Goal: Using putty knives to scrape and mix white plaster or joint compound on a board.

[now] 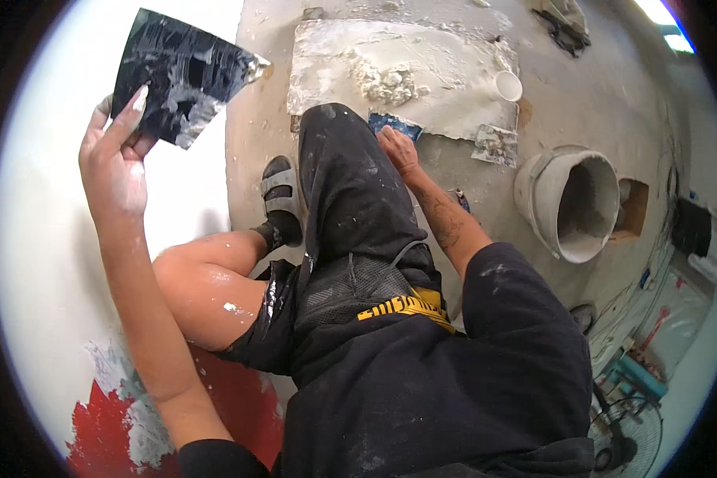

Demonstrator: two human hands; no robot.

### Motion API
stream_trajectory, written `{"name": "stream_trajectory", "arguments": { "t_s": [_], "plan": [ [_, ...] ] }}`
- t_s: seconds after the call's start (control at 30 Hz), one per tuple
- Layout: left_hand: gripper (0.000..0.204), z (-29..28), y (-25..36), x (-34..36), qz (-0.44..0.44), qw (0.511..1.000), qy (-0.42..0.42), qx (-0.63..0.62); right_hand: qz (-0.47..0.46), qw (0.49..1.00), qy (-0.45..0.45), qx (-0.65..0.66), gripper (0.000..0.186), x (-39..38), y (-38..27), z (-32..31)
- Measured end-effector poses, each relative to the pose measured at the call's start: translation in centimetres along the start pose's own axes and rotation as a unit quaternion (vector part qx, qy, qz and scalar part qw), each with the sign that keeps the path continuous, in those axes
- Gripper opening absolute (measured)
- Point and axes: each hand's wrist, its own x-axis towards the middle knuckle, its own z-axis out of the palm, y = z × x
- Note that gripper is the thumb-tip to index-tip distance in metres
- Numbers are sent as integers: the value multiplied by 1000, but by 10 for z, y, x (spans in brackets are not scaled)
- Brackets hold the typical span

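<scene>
My left hand (119,171) is raised at the left and grips a black flat spreader plate (175,68) by its lower edge, thumb on its face. White paste is smeared over the plate, with a thicker lump at its right corner. Beyond my knee, my right hand (400,151) is closed on a blue flat scraper (397,125), partly hidden by the knee. That scraper is at the near edge of a paste-covered board (319,48) on the floor. A lumpy heap of white filler paste (386,82) lies on the board.
A white cup (508,86) lies at the board's right edge. Right of it stands a paste-coated bucket (546,199), beside a cardboard box (631,209). A white wall (40,239) with red patches (103,430) rises at the left. At lower right is a fan (629,438).
</scene>
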Motion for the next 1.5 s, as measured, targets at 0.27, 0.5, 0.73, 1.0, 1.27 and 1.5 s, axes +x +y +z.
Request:
{"name": "stream_trajectory", "arguments": {
  "t_s": [0.27, 0.5, 0.73, 1.0, 1.27, 1.5],
  "plan": [
    [32, -25, -4, 17, 12, 999, 37, -10, 37, 997, 57, 39, 16, 71, 41, -17],
    [34, -34, 9, 17, 43, 999, 26, 18, 55, 992, -29, 108, 26, 116, 76, -78],
    [30, -3, 18, -12, 176, 984, -21, -9, 20, 999, -11, 31, 28, 111, 74, -92],
    [31, -7, 32, -10, 140, 985, -68, -79, -14, 985, -27, -167, 24, 99, 61, -79],
    [34, -6, 43, -2, 91, 971, -117, -188, -96, 976, -102, -164, 21, 54, 77, -72],
    [32, -9, 54, 2, 22, 981, -101, -165, -56, 994, -94, -27, 22, 95, 102, -78]
  ]
}}
